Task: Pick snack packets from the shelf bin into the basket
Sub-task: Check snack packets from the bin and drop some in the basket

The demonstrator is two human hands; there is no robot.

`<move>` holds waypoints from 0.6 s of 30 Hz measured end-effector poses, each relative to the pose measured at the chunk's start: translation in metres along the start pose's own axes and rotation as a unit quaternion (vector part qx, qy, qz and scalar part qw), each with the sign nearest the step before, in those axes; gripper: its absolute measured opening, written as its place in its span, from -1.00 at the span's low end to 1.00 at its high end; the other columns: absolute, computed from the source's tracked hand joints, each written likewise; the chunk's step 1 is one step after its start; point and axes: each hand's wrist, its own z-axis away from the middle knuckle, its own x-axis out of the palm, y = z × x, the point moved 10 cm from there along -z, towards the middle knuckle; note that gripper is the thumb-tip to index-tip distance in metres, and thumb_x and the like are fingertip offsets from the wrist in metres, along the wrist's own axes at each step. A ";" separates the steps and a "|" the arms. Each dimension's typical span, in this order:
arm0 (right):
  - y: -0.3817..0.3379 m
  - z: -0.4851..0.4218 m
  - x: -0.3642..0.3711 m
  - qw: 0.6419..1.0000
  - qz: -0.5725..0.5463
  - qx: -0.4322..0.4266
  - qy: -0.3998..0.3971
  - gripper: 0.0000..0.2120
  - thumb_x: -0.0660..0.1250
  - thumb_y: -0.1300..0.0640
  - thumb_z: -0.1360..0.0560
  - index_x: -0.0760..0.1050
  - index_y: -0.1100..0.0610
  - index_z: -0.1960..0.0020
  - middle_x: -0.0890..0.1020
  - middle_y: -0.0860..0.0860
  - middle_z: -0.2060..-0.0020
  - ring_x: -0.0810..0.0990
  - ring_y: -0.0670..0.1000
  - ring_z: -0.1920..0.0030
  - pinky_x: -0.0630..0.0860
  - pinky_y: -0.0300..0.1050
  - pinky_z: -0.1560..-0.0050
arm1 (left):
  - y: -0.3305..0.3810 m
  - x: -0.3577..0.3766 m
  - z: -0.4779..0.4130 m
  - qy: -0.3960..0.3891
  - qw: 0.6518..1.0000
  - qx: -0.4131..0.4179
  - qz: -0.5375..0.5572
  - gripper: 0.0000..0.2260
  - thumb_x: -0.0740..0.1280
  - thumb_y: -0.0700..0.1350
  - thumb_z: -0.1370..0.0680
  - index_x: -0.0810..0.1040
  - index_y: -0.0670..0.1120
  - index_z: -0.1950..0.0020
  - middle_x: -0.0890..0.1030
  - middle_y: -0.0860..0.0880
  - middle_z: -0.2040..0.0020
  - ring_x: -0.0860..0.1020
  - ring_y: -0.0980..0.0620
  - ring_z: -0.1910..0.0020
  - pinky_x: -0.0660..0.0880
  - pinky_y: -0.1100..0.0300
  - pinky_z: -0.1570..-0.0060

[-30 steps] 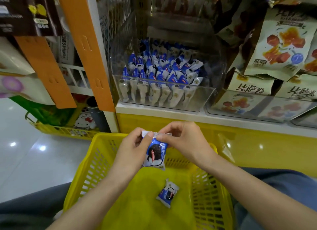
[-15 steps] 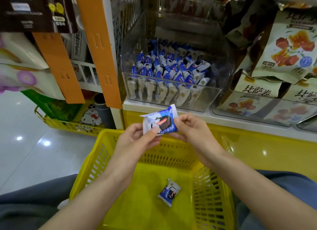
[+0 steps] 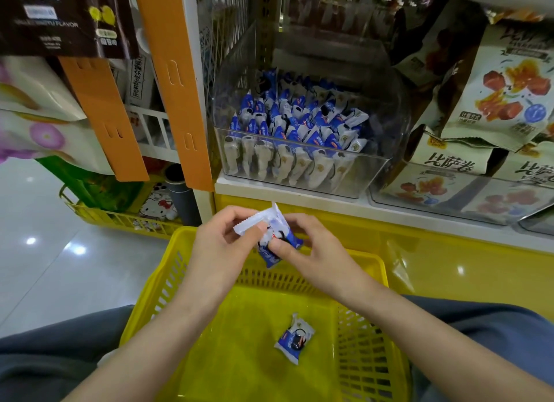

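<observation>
- The packet has turned over in the past second. It hung by its top seal, was then lifted face-up, and now tilts with the white seal up-left and the blue end down.
- The left hand still pinches the seal end and the right hand the blue body. Both hands have their fingers curled round it.
- It is held over the far rim of the basket, below the shelf, and has not been released.
- A second packet lies on the basket floor, unmoved.
- The bin is still nearly full.
- Judgement: the person is inspecting this packet, so dropping it in is the step left. Many picks remain.
</observation>
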 end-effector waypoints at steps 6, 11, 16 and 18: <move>0.004 -0.003 -0.003 0.997 -0.072 0.024 0.004 -0.96 0.34 0.07 -0.48 0.49 -0.05 0.11 0.66 -0.02 0.12 0.64 -0.03 0.08 0.58 -0.02 0.02 | 0.001 0.007 0.005 -0.017 0.999 -0.005 0.041 -0.91 0.30 -0.18 -0.53 0.57 -0.09 0.15 0.59 0.14 0.36 0.52 0.27 0.36 0.44 0.40 0.34; -0.007 0.001 -0.003 0.996 -0.076 -0.031 0.017 -0.86 0.35 0.09 -0.48 0.44 -0.09 0.02 0.63 -0.16 0.12 0.61 -0.18 0.07 0.56 -0.27 0.10 | 0.004 0.007 0.005 -0.020 0.999 -0.001 0.032 -0.91 0.29 -0.17 -0.53 0.57 -0.13 0.13 0.60 0.10 0.36 0.55 0.23 0.35 0.45 0.40 0.37; -0.016 0.005 -0.018 0.994 -0.050 -0.071 0.070 -0.90 0.38 0.08 -0.46 0.51 -0.11 0.17 0.63 -0.17 0.25 0.59 -0.21 0.15 0.53 -0.26 0.20 | 0.009 0.016 0.008 -0.052 0.997 0.025 -0.055 -0.93 0.32 -0.15 -0.51 0.59 -0.07 0.14 0.66 -0.02 0.23 0.63 0.11 0.21 0.57 0.21 0.24; -0.016 0.005 -0.021 0.993 -0.038 -0.072 0.081 -0.89 0.39 0.08 -0.44 0.52 -0.10 0.22 0.62 -0.17 0.29 0.59 -0.21 0.19 0.52 -0.29 0.17 | 0.006 0.016 0.007 -0.052 0.996 0.021 -0.069 -0.93 0.32 -0.14 -0.51 0.59 -0.06 0.14 0.66 -0.02 0.23 0.64 0.10 0.20 0.57 0.17 0.24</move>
